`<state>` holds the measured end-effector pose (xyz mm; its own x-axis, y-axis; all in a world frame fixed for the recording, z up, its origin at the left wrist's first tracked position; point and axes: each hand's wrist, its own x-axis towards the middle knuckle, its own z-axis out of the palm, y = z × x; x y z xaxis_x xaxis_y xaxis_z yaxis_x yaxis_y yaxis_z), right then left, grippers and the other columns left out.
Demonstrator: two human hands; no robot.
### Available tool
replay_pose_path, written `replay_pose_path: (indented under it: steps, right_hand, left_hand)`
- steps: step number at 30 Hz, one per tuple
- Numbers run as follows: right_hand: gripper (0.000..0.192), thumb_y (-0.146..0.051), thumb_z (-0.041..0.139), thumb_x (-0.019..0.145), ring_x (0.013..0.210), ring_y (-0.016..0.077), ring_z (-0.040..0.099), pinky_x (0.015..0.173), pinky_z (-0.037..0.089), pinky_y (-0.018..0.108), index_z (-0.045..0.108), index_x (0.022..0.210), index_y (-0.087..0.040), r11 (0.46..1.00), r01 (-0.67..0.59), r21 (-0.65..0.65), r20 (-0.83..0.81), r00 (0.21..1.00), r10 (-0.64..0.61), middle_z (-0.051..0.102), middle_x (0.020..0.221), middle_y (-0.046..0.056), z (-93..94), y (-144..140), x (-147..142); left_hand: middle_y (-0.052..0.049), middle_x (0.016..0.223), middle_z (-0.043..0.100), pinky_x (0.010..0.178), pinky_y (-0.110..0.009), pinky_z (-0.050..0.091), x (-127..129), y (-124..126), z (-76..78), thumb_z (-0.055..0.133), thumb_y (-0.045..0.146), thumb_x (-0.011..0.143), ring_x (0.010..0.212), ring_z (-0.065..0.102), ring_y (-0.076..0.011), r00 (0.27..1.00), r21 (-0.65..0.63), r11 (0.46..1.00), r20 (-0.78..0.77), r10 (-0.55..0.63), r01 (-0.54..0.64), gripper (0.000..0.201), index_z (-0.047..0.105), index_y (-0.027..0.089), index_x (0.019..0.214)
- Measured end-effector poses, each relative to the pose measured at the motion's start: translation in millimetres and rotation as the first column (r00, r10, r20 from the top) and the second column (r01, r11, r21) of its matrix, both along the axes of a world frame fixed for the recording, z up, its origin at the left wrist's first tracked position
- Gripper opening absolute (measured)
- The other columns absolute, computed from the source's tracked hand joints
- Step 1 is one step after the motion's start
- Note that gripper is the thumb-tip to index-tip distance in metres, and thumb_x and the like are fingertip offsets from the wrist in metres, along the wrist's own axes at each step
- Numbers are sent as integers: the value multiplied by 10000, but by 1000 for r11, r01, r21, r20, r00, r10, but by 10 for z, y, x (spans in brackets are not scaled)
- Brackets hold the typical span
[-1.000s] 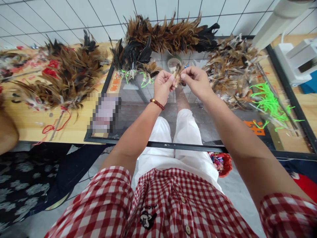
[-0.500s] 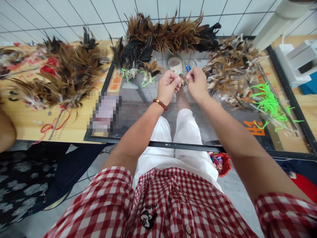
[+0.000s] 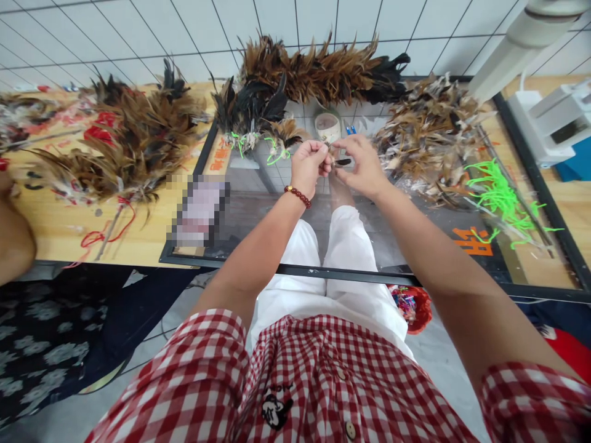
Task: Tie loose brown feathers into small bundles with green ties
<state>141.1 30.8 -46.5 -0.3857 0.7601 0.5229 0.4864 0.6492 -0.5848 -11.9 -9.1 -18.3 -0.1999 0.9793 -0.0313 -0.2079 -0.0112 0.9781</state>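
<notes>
wooden table fills the left side, and at its far left edge a bare arm of another person comes into view. on this wood lies a big heap of brown and black feathers, with a red cord trailing out from under it toward the near edge. next to it starts a glass table top in a dark frame, and a blurred pinkish patch sits near its left corner. at the back of the glass there is a dark feather bundle tied with green string, and behind it a long brown feather duster lies against the tiled wall.

the left hand, which wears a red bead bracelet on the wrist, is raised above the glass with its fingers curled in and the thumb pressed on the fingertips. it pinches the left end of a small dark feather. the feather lies almost level between both hands. the right hand is just beside it, its thumb and forefinger are narrow and close on the right part of the feather, the other fingers are loosely bent. whether the right fingertips really squeeze it i cannot tell for sure.

behind the hands stands a small white cup. to the right is a loose pile of pale brown feathers, then a bunch of bright green strings, and at the far right a white machine.
</notes>
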Motion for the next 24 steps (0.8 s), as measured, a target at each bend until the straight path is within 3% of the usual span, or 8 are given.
replay_pose_path:
  steps: [3,7,11,14,19,24]
  right_hand:
    - [143,-376,676,942,1155,326,642,1086,442,580,740,1006,-265,997,61,49,88,994,-65,727,1184,95,81,-71,19]
    - [163,-310,587,981,1166,322,632,1091,395,605,746,988,-272,957,207,201,129,963,-235,738,1170,76,198,-75,133]
    - [299,-388,448,1059,1192,299,619,1087,383,596,720,1006,-275,939,218,266,231,931,-281,728,1153,58,297,-74,190]
    - [359,-399,374,1088,1169,283,616,1075,374,581,706,1016,-283,938,200,283,313,905,-287,728,1147,49,341,-100,173]
    - [296,-358,434,1059,1158,282,602,1046,359,538,690,1200,-313,918,242,314,331,878,-345,720,1282,78,350,-118,162]
    - [336,-296,511,979,1214,346,601,984,382,518,662,1277,-261,907,360,221,286,865,-413,660,1344,160,187,-48,210]
  left_hand:
    - [61,658,631,493,-174,448,22,12,-36,752,322,925,506,591,-54,999,44,999,-24,-31,32,213,575,224,858]
    - [33,705,673,501,-184,465,35,6,-11,722,453,951,512,602,-59,999,-48,999,35,12,-11,282,600,214,864]
    - [-16,669,686,535,-203,504,83,-101,106,696,641,913,524,623,-80,971,-233,944,99,-216,234,492,628,170,786]
    - [-19,704,714,573,-194,523,126,-180,184,753,599,887,550,632,-68,948,-244,920,161,-273,306,465,640,157,797]
    - [20,730,712,612,-152,518,113,-178,175,809,361,899,580,627,-33,961,-214,944,170,-217,251,277,626,160,840]
    - [36,765,700,597,-136,498,124,-98,113,726,299,961,590,627,-26,997,-177,983,63,-47,57,206,588,177,869]
